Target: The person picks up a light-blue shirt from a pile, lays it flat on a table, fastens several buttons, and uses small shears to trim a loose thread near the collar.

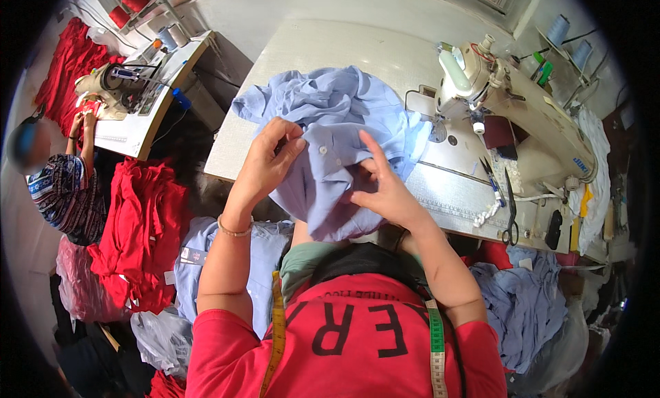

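Note:
A light-blue button shirt (pixel 337 99) lies bunched on the white sewing table (pixel 282 54), its near part hanging over the front edge towards my lap. Two pale buttons (pixel 323 150) show on the raised cloth between my hands. My left hand (pixel 273 154) is closed, thumb and forefinger pinching the shirt's edge left of the buttons. Against the cloth on the right rests my right hand (pixel 385 185), its forefinger stretched out and the thumb apart from the other fingers. Some of its fingertips are partly hidden by folds.
A sewing machine (pixel 515 95) stands at right, with black scissors (pixel 509 209) and thread snips (pixel 492 178) before it. Piles of blue clothes (pixel 522 302) and red clothes (pixel 141 233) flank me. A co-worker (pixel 69 185) works at another machine (pixel 103 88) at far left.

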A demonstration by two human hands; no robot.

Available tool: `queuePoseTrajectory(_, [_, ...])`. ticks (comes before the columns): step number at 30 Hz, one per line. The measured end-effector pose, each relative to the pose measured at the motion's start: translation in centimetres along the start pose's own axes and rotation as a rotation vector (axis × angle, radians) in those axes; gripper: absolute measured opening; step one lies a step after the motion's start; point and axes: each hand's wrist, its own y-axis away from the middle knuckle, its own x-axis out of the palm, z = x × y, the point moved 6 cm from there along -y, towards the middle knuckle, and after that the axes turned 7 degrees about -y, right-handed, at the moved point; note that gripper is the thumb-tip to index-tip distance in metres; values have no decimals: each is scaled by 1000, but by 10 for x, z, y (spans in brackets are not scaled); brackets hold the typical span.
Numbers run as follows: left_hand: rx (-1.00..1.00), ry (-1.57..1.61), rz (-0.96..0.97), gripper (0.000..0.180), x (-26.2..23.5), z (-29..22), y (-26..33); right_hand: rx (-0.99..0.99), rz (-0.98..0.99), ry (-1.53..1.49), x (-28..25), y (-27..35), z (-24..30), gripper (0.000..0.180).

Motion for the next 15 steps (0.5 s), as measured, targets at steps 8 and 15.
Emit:
queuePoseTrajectory(8, [-125, 116, 95, 11, -17, 17, 0, 10, 41, -474, 17, -24, 16, 74])
queuePoseTrajectory(15, [-192, 143, 84, 11, -10, 37, 26, 319, 65, -344, -7, 31, 17, 59])
